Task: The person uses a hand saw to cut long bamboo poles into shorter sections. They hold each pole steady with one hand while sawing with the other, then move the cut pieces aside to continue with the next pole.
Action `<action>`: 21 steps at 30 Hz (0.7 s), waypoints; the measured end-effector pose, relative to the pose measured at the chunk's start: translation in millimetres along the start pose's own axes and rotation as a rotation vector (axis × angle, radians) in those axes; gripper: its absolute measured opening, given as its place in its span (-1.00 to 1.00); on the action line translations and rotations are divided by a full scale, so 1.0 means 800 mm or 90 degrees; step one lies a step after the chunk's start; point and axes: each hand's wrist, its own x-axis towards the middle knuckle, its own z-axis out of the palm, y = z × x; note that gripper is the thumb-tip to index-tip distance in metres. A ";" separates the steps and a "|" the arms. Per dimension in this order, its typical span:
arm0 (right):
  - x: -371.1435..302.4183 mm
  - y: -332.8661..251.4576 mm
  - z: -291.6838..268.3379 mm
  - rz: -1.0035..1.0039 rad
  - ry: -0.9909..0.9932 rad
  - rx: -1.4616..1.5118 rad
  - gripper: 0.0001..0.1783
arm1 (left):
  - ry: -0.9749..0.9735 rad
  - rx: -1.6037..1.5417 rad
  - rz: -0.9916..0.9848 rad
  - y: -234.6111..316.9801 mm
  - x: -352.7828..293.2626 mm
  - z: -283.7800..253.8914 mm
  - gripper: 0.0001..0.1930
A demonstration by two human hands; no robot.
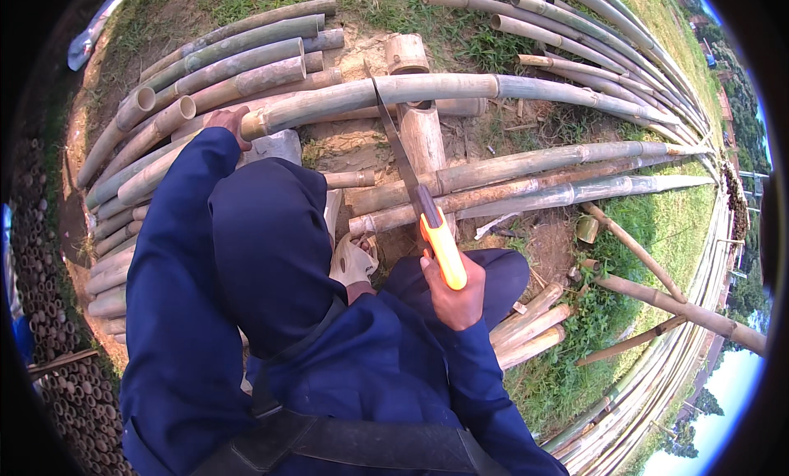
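My right hand (458,295) is closed around the orange-and-yellow handle of a handsaw (403,159). Its long dark blade slants up and away from me, crossing a pale bamboo pole (452,86) near the blade's far end. To the left, my left hand (230,124) grips that pole close to its cut end, with the fingers partly hidden behind it. The pole lies crosswise over a thick bamboo log (423,139) on the ground; another short piece of the log (406,53) shows beyond it. Whether the blade has entered the bamboo I cannot tell.
Several cut bamboo lengths (238,73) are piled at the left. Long poles (567,159) stretch rightward just beyond my right hand, with more (592,44) at the far right. Short pieces (530,328) lie beside my right knee. Slanting bamboo supports (657,299) stand on the grass.
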 end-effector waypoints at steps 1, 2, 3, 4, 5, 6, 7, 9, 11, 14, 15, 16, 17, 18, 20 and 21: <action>-0.017 0.009 0.001 -0.021 0.037 0.044 -0.77 | -0.005 0.009 0.005 0.009 0.004 -0.008 -0.21; -0.029 0.008 -0.008 -0.016 0.024 0.007 -0.76 | -0.018 0.016 0.001 0.016 0.001 -0.008 -0.21; -0.026 0.012 -0.007 -0.043 0.039 0.012 -0.76 | -0.027 0.005 -0.001 0.013 -0.002 -0.007 -0.21; -0.023 0.016 -0.006 -0.070 0.057 0.019 -0.76 | -0.034 -0.003 0.001 0.012 -0.002 -0.010 -0.21; -0.009 0.016 0.004 -0.069 0.059 0.017 -0.80 | -0.042 -0.008 0.007 0.009 0.000 -0.012 -0.21; 0.020 0.016 0.016 -0.067 0.061 0.015 -0.84 | -0.018 -0.016 0.006 0.009 0.003 -0.007 -0.23; 0.059 0.019 0.037 -0.056 0.042 -0.013 -0.85 | 0.000 -0.020 0.007 0.008 0.003 0.004 -0.24; 0.115 0.005 0.062 -0.078 0.038 -0.026 -0.82 | 0.015 -0.014 0.009 0.007 0.011 -0.005 -0.24; 0.127 -0.004 0.062 -0.098 0.045 -0.007 -0.80 | -0.023 -0.013 -0.003 0.018 -0.007 0.003 -0.21; 0.108 0.026 0.050 -0.073 0.019 -0.019 -0.82 | -0.041 0.002 -0.005 0.010 0.005 -0.011 -0.17; 0.090 0.022 0.048 -0.088 0.023 0.005 -0.81 | -0.009 0.006 -0.015 0.014 0.002 -0.008 -0.22; 0.070 0.014 0.043 -0.091 0.030 0.026 -0.80 | -0.008 0.000 -0.016 0.014 -0.003 -0.008 -0.24; 0.053 0.010 0.039 -0.088 0.036 0.034 -0.80 | -0.007 -0.009 -0.015 0.014 -0.006 -0.008 -0.25; 0.039 0.005 0.037 -0.085 0.041 0.042 -0.80 | -0.006 -0.017 -0.016 0.013 -0.008 -0.007 -0.27; 0.039 0.002 0.035 -0.085 0.052 0.039 -0.81 | -0.014 -0.018 0.010 0.007 -0.006 -0.008 -0.30; 0.057 0.003 0.040 -0.084 0.048 0.034 -0.81 | -0.025 -0.029 0.009 0.006 -0.007 -0.005 -0.30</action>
